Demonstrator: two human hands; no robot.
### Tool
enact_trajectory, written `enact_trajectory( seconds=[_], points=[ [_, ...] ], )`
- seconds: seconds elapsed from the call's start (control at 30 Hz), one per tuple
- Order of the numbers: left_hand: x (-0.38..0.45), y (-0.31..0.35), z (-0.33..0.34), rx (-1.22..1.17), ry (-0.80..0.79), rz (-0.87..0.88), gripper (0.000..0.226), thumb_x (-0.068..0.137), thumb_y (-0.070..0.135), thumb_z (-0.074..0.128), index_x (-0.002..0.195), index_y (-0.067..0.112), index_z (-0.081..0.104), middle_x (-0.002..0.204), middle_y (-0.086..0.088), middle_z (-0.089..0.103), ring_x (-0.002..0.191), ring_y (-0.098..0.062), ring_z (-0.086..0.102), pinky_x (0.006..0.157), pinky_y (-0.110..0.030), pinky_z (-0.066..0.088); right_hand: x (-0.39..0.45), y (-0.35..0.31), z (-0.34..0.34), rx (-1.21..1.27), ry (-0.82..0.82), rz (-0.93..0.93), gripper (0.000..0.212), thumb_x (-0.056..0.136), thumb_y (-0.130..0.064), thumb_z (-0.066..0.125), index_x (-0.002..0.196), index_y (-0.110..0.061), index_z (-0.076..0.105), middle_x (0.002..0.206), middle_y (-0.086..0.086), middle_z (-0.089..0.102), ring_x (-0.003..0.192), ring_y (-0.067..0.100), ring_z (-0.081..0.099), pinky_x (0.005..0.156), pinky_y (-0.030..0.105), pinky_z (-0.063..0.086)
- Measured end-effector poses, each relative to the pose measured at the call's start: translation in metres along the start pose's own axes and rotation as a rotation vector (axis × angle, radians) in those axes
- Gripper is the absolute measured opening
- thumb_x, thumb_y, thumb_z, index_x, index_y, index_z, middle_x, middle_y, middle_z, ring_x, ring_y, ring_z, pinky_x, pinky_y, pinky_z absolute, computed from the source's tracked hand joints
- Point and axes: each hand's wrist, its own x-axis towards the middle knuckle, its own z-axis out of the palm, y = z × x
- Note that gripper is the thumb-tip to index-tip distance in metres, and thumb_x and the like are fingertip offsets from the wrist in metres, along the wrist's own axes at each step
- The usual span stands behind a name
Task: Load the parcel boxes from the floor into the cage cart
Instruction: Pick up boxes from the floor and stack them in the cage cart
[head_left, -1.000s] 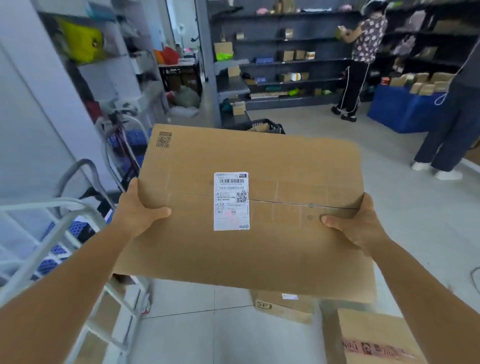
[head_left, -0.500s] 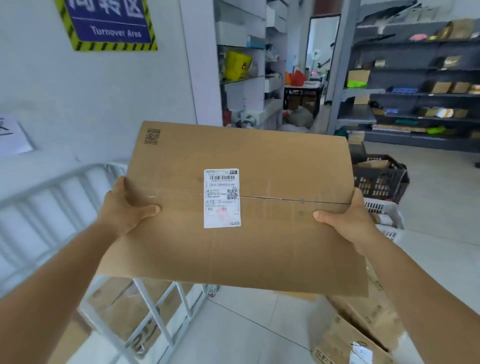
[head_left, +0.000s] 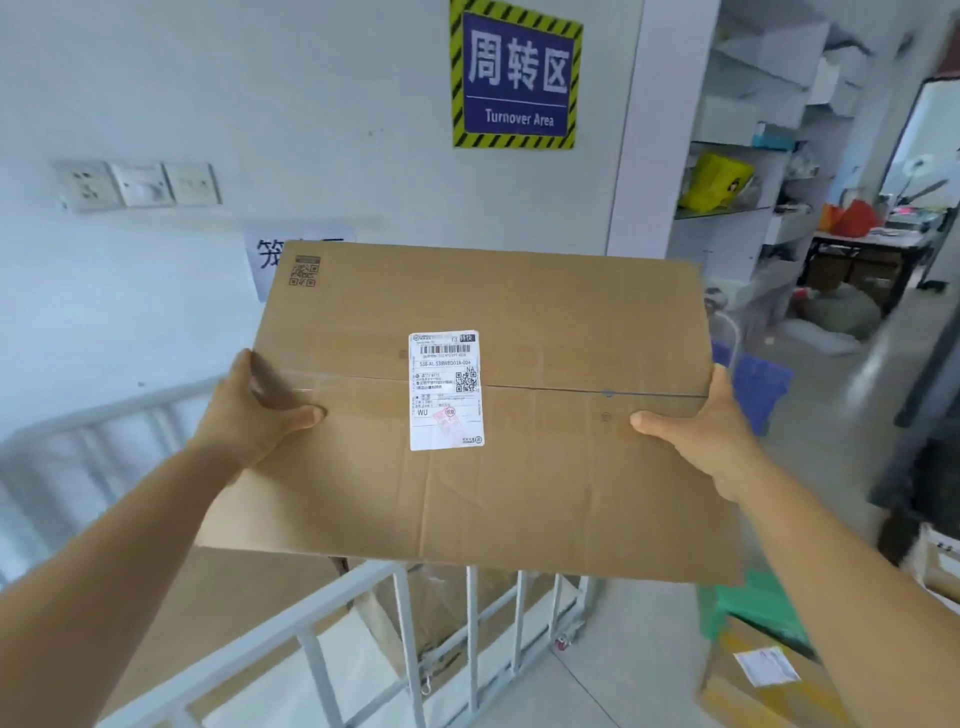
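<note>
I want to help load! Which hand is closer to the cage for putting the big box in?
The left hand. It grips the cardboard box on the side where the cage cart's rails run, below and left. The right hand grips the far side.

The held parcel box (head_left: 519, 467) hides both hands' fingers beneath it, most of the cage cart's (head_left: 363, 597) interior and part of the wall paper notice (head_left: 267, 254), while the floor box (head_left: 769, 680) is cut off at the bottom edge and the right-hand shelves (head_left: 769, 130) are blurred.
</note>
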Motion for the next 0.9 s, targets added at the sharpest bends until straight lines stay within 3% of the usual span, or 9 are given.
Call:
enact_trajectory(
  seconds=[0.1, 0.17, 0.2, 0.37, 0.53, 0.7, 0.77, 0.9],
  points=[
    [0.016, -0.028, -0.036, 0.000, 0.067, -0.014, 0.061, 0.060, 0.021, 0.090, 0.093, 0.011, 0.040, 0.083, -0.007, 0.056, 0.072, -0.026, 0.054, 0.059, -0.034, 0.046, 0.004, -0.026, 0.050, 0.025, -0.046, -0.041, 0.114, 0.058, -0.037, 0.091, 0.148, -0.028, 0.022, 0.144, -0.005, 0.043, 0.134, 0.024, 0.043, 0.106, 0.043, 0.039],
    [0.024, -0.046, -0.061, 0.026, 0.109, -0.030, 0.057, 0.065, 0.019, 0.088, 0.094, 0.010, 0.040, 0.082, -0.008, 0.055, 0.069, -0.024, 0.052, 0.056, -0.032, 0.043, 0.006, -0.041, 0.083, 0.036, -0.081, -0.061, 0.104, 0.069, -0.026, 0.088, 0.149, -0.025, 0.021, 0.137, -0.004, 0.043, 0.134, 0.023, 0.041, 0.100, 0.037, 0.037],
    [0.027, -0.054, -0.072, 0.038, 0.127, -0.046, 0.057, 0.066, 0.019, 0.088, 0.095, 0.010, 0.040, 0.083, -0.008, 0.054, 0.068, -0.023, 0.052, 0.055, -0.032, 0.041, 0.006, -0.049, 0.099, 0.026, -0.104, -0.067, 0.106, 0.072, -0.024, 0.087, 0.152, -0.025, 0.017, 0.143, -0.001, 0.040, 0.136, 0.024, 0.038, 0.101, 0.038, 0.036],
    [0.037, -0.100, -0.127, 0.077, 0.194, -0.119, 0.055, 0.068, 0.019, 0.087, 0.097, 0.010, 0.040, 0.084, -0.007, 0.053, 0.070, -0.024, 0.052, 0.056, -0.032, 0.042, 0.009, -0.076, 0.179, -0.027, -0.218, -0.088, 0.121, 0.069, -0.034, 0.088, 0.155, -0.032, 0.003, 0.158, 0.000, 0.024, 0.142, 0.026, 0.031, 0.111, 0.046, 0.034],
    [0.042, -0.146, -0.170, 0.092, 0.248, -0.238, 0.060, 0.067, 0.022, 0.088, 0.103, 0.011, 0.040, 0.086, -0.008, 0.053, 0.080, -0.030, 0.055, 0.058, -0.034, 0.043, 0.014, -0.096, 0.257, -0.072, -0.322, -0.115, 0.117, 0.062, -0.039, 0.090, 0.151, -0.032, 0.014, 0.152, -0.001, 0.036, 0.137, 0.026, 0.038, 0.108, 0.047, 0.037],
    [0.050, -0.194, -0.191, 0.118, 0.299, -0.358, 0.079, 0.069, 0.024, 0.087, 0.130, 0.016, 0.037, 0.114, -0.012, 0.053, 0.099, -0.031, 0.053, 0.073, -0.039, 0.044, 0.028, -0.106, 0.332, -0.100, -0.442, -0.128, 0.115, 0.070, -0.032, 0.087, 0.154, -0.030, 0.009, 0.153, 0.001, 0.034, 0.138, 0.026, 0.037, 0.105, 0.041, 0.036],
    [0.055, -0.211, -0.195, 0.140, 0.315, -0.396, 0.076, 0.071, 0.023, 0.085, 0.128, 0.021, 0.036, 0.108, -0.007, 0.052, 0.096, -0.028, 0.051, 0.073, -0.038, 0.043, 0.038, -0.105, 0.366, -0.128, -0.495, -0.112, 0.113, 0.070, -0.030, 0.087, 0.153, -0.029, 0.010, 0.150, 0.002, 0.038, 0.136, 0.026, 0.040, 0.103, 0.040, 0.037],
    [0.070, -0.256, -0.199, 0.201, 0.317, -0.523, 0.087, 0.068, 0.028, 0.087, 0.135, 0.016, 0.034, 0.093, -0.006, 0.052, 0.085, -0.026, 0.056, 0.060, -0.034, 0.043, 0.058, -0.091, 0.436, -0.188, -0.614, -0.053, 0.126, 0.061, -0.039, 0.091, 0.154, -0.032, 0.006, 0.156, 0.002, 0.032, 0.139, 0.028, 0.036, 0.110, 0.049, 0.036]
  ],
)
